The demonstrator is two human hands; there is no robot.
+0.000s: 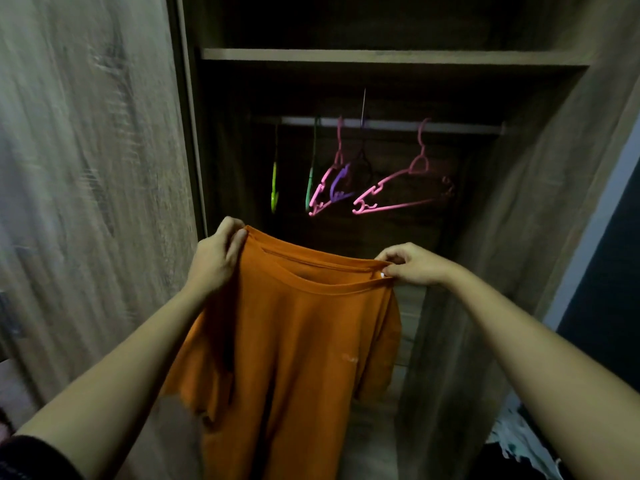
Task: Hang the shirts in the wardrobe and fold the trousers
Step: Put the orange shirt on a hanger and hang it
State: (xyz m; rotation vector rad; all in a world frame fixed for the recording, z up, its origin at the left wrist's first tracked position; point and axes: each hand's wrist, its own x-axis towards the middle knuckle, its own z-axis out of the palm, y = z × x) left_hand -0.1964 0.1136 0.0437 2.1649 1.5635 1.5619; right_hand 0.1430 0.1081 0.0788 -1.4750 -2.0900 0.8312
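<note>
Progress early: we hold one orange T-shirt (294,358) by its shoulders before the open wardrobe (391,57), left hand (216,258) and right hand (414,265) each pinching fabric, no hanger in it; plastic hangers (401,188) on the rail (398,124) hang bare, trousers unseen.

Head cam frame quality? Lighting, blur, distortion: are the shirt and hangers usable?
Head view: dim overall, with the wardrobe interior nearly black behind the hangers. The orange shirt, left hand and right hand are lit and fairly sharp. The door panel is smeared by blur, and wide-angle distortion bends the frame edges. No real glare.
</note>
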